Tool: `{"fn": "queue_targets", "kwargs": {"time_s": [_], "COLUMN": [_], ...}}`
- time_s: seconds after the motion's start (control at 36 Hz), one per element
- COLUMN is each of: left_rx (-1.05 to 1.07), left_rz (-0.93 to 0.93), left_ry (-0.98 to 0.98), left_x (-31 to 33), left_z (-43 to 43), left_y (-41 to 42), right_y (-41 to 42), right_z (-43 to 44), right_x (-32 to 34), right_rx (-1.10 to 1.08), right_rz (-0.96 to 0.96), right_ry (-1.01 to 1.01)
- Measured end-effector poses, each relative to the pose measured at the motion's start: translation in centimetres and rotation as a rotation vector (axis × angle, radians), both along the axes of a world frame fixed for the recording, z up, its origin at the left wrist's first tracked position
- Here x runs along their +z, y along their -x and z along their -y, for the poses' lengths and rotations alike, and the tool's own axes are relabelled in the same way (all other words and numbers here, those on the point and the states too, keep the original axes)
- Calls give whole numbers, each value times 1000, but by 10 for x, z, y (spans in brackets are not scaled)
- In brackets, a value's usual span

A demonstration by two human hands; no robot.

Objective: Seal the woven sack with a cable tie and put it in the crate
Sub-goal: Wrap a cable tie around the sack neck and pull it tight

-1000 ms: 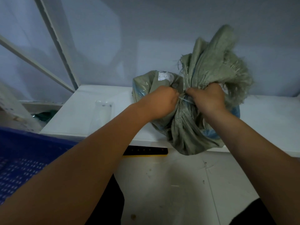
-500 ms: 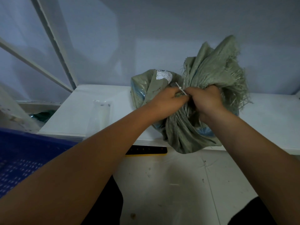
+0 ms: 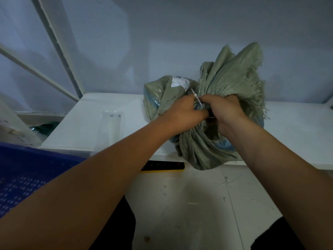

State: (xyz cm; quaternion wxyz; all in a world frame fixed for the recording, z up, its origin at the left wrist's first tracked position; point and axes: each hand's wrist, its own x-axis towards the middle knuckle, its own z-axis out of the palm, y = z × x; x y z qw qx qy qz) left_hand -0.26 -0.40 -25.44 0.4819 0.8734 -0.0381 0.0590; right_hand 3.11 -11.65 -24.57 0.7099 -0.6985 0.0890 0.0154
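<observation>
Cinching the cable tie around the gathered neck of the woven sack.

The left hand (image 3: pixel 182 112) pinches the white cable tie (image 3: pixel 196 99), whose free tail pokes up and to the left between the two hands; the right hand (image 3: pixel 223 110) is clenched around the bunched neck just beside it, with the frayed mouth fanning up behind. To do this well, I judge the right hand should keep the neck squeezed tight while the left pulls the tail straight through until the loop bites. The woven sack (image 3: pixel 201 150) sits on the near edge of the white shelf (image 3: pixel 111 109); the blue crate (image 3: pixel 27 170) waits at near left.
</observation>
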Motion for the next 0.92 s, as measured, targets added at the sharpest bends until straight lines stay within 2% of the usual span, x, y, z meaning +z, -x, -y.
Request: {"fn": "queue_targets", "kwargs": {"time_s": [0.56,0.92], "left_rx": [24,32], "left_rz": [6,-84], "left_ry": [-13,15], "left_x": [11,19], "left_z": [5,-2], "left_y": [8,5], "right_y": [-5,-6], "right_z": [0,4], "right_x": [-3,0], "right_rx": [-27,-31], "right_rz": [45,97], "right_ry": [-21,-53]}}
